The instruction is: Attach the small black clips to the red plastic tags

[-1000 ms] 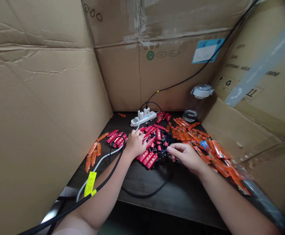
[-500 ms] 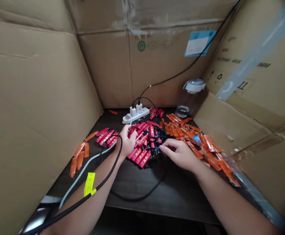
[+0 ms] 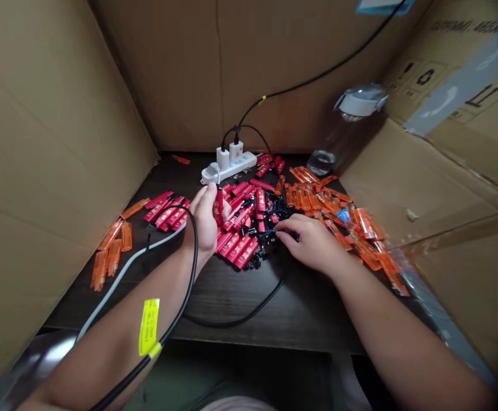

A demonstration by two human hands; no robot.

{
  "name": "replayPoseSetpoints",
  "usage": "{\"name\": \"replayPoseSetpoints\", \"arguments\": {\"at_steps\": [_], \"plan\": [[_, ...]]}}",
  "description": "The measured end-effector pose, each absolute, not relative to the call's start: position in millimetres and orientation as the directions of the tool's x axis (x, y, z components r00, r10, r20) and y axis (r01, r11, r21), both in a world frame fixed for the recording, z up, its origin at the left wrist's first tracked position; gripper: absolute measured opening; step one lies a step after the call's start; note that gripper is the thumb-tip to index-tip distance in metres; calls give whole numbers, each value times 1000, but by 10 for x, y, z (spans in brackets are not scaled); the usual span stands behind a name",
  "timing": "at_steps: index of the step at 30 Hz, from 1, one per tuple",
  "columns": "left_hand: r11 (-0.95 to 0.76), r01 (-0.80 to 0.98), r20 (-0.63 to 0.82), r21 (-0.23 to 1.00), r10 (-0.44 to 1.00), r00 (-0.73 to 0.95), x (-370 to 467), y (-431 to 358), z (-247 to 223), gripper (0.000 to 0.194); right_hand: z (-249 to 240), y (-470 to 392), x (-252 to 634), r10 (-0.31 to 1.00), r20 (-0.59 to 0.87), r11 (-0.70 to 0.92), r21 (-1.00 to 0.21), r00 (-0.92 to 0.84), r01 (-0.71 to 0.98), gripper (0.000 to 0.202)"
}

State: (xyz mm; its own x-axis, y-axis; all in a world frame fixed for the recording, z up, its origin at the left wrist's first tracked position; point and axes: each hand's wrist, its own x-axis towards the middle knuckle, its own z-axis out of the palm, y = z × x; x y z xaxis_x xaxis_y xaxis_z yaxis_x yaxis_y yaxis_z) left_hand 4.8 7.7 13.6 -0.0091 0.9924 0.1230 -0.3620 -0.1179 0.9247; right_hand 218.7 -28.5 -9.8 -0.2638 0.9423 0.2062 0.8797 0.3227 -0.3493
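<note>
My left hand (image 3: 205,220) is closed around a red lighter-like case (image 3: 218,206), held upright at the left edge of the central pile. Red cases with gold print (image 3: 240,251) lie heaped between my hands, mixed with small black parts (image 3: 270,242). At the right side of those black parts is my right hand (image 3: 302,237), its thumb and forefinger pinched together; whatever they hold is too small to make out. More red cases (image 3: 176,214) lie left of my left wrist.
Orange pieces (image 3: 313,200) spread along the right, others (image 3: 114,254) at left. Behind stand a white power strip (image 3: 229,167) and a clear bottle (image 3: 338,131). Cardboard walls (image 3: 180,74) enclose the table (image 3: 249,302). A black cable (image 3: 189,291) crosses my left forearm.
The view has tilted down and come closer. My left hand has turned and now shows a red case upright in its grip. My right hand stays by the black parts.
</note>
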Motion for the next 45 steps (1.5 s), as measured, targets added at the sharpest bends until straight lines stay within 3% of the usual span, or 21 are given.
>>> {"name": "replayPoseSetpoints", "arguments": {"at_steps": [4, 12, 14, 19, 23, 27, 33, 36, 38, 41, 45], "plan": [[-2, -388, 34, 922, 997, 74, 84, 69, 123, 46, -107, -284, 2096, 951, 148, 302, -281, -270, 911, 23], [-82, -330, 112, 940, 991, 75, 125, 29, 52, 42, -121, -252, 1987, 968, 100, 243, -143, -231, 959, 16], [-108, -280, 137, 954, 987, 87, 124, 11, 37, 40, -145, -241, 1995, 952, 177, 279, -158, -251, 947, 16], [-103, -167, 145, 981, 955, 259, 161, -64, 10, 32, -122, -254, 2009, 774, 577, 511, -330, -259, 793, 10], [-22, -157, 78, 987, 930, 360, 218, -148, 40, 31, -25, -351, 1936, 651, 650, 694, -303, -391, 653, 13], [52, -77, -11, 996, 889, 458, 219, -188, 78, 31, 28, -424, 1884, 673, 616, 708, -378, -409, 597, 13], [132, -100, -64, 986, 859, 507, 165, -188, 52, 26, 68, -487, 1883, 798, 567, 600, -715, -206, 358, 6], [198, -165, -80, 966, 838, 540, 167, -193, 24, 27, 57, -525, 1857, 910, 407, 415, -891, -78, 183, 7], [254, -213, -95, 943, 822, 562, 185, -187, 8, 27, 13, -520, 1844, 966, 241, 242, -970, -94, -9, 14], [275, -274, -83, 921, 829, 553, 213, -190, 0, 27, -67, -487, 1845, 986, 102, 74, -978, -134, -197, 19], [73, -126, -2, 989, 873, 488, 225, -207, 3, 30, -99, -446, 1871, 994, 98, 83, -955, -41, -283, 18]]}}
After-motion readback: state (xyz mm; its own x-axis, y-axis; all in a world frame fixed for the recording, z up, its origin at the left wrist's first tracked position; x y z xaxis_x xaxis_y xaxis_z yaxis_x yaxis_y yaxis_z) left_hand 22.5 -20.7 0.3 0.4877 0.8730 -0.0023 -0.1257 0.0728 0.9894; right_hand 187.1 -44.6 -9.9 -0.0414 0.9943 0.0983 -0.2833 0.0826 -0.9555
